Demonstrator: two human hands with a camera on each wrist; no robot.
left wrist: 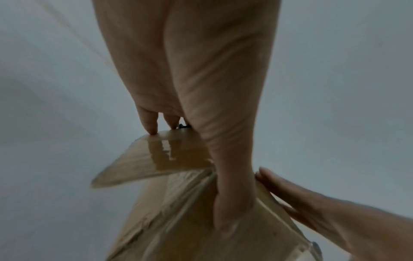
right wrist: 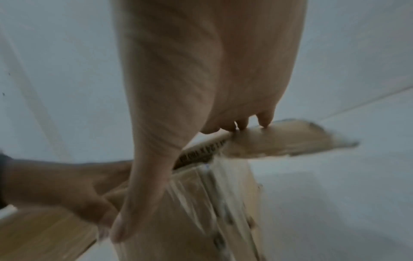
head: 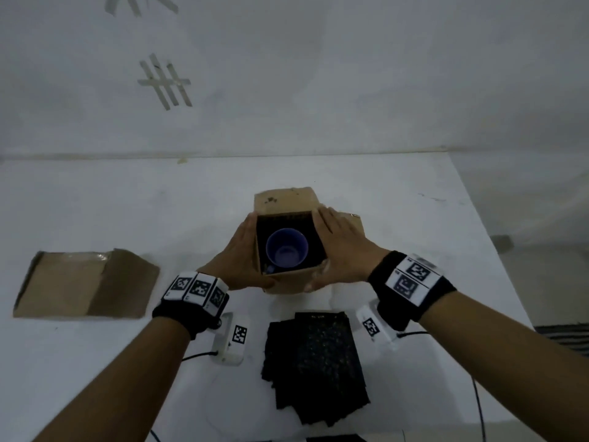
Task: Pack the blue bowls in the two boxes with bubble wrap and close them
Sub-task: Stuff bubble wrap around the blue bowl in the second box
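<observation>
**Both hands steadying the open box that held a blue bowl**

The white wall point(head: 318, 74) filled the far half of the head view and carried strips of grey tape point(head: 165, 81) stuck in a crossed pattern. Below it the white table point(head: 111, 202) ran from the wall to the person, with its right edge dropping to the floor.

On the left of the table lay a second box point(head: 86, 283), still folded flat, so by this evidence it had yet to be set up and filled. Near the person lay a stack of dark bubble wrap point(head: 314, 365), within reach of either hand, probably so that sheets could be taken without stretching.

At the middle stood the open box point(head: 288, 247), its far flap point(head: 283, 199) raised. The left hand point(head: 237, 253) lay flat against the left side of the box, fingers straight and together, thumb on the near face. The right hand point(head: 342, 247) pressed the right side likewise, fingers extended over the right flap. Neither hand was curled around anything; the wrist views showed fingertips point(left wrist: 153, 131) resting on flap edges. Such a two-sided hold likely kept the box square and still, or prepared the side flaps for folding.

Inside the box, a dark lining covered the walls, apparently bubble wrap. The blue bowl point(head: 287, 252) sat upright in the middle of it, mouth up and uncovered. Only one bowl was visible.
</observation>
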